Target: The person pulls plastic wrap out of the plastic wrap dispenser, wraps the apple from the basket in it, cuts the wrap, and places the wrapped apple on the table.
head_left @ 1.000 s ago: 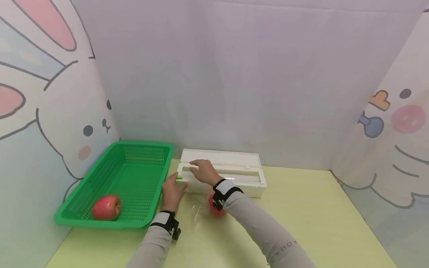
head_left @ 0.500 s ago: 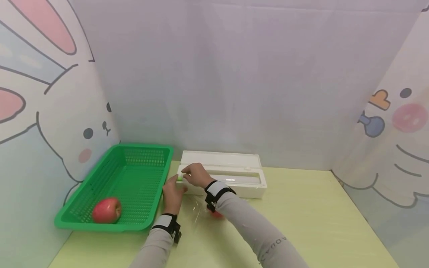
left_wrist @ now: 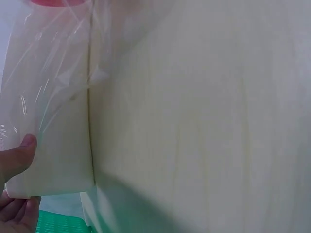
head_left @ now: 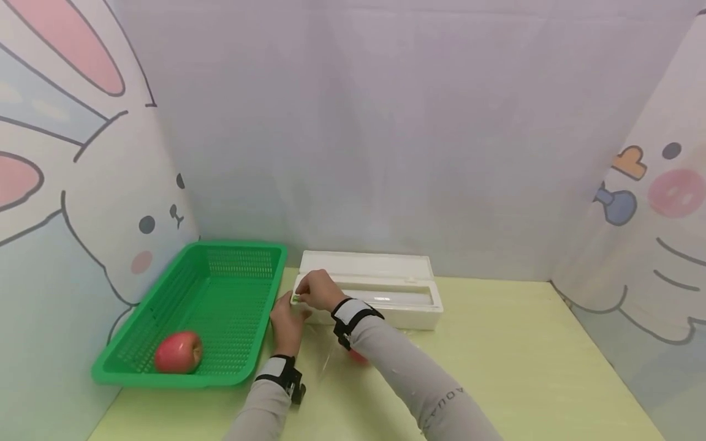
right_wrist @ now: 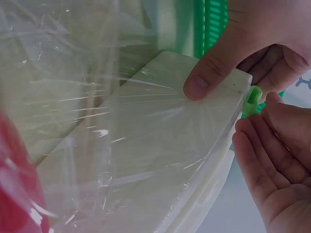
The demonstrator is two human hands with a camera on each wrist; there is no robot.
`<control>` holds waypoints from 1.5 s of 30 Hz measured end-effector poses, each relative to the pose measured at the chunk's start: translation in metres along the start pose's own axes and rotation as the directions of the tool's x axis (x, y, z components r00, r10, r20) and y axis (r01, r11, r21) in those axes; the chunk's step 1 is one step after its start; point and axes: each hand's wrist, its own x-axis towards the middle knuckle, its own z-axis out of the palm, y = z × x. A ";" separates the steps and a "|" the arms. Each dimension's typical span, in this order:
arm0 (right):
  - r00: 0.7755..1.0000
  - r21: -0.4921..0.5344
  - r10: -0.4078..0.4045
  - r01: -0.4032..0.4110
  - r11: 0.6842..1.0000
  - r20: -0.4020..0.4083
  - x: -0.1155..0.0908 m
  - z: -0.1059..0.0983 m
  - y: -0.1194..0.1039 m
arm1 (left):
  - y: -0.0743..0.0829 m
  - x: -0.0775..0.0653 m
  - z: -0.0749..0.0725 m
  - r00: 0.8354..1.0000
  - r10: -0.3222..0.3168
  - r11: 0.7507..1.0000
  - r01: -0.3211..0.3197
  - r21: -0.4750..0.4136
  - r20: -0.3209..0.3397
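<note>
A long white cling film box (head_left: 375, 318) stands at the back middle of the table, its lid tipped back and the roll showing inside. My left hand (head_left: 287, 327) grips its left end, thumb (right_wrist: 200, 87) on the front face and fingers bent round the end. A small green slide cutter (right_wrist: 251, 101) sits at that end of the edge. The fingertips of my right hand (head_left: 320, 291) pinch it. Clear film (right_wrist: 97, 131) hangs from the box down over a red apple (head_left: 358, 357), mostly hidden behind my right wrist in the head view.
A green plastic basket (head_left: 105, 367) stands left of the box, close to my left hand. Another red apple (head_left: 179, 353) lies in its near left corner. Yellow tabletop (head_left: 507, 367) extends to the right; a pale cloth wall (head_left: 375, 135) rises behind.
My right hand has moved left and down to the box's left end, its fingers closing at the green slide cutter. My left hand keeps its grip on the box.
</note>
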 end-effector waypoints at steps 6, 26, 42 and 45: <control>1.000 -0.030 -0.002 0.002 1.000 0.005 0.005 -0.004 -0.004 | 0.004 0.002 0.003 0.999 -0.029 0.998 0.028 -0.049 -0.019; 0.995 -0.042 0.097 -0.097 0.994 -0.005 0.001 0.000 0.002 | -0.004 -0.003 0.010 0.995 0.083 0.996 -0.084 -0.007 -0.060; 0.996 -0.017 0.083 -0.083 0.996 -0.022 -0.001 0.009 0.004 | -0.007 -0.009 0.007 0.988 0.139 0.990 -0.138 0.018 -0.068; 0.996 -0.012 0.083 -0.084 0.996 -0.022 0.000 0.009 0.003 | -0.008 -0.009 0.005 0.983 0.165 0.986 -0.164 0.020 -0.076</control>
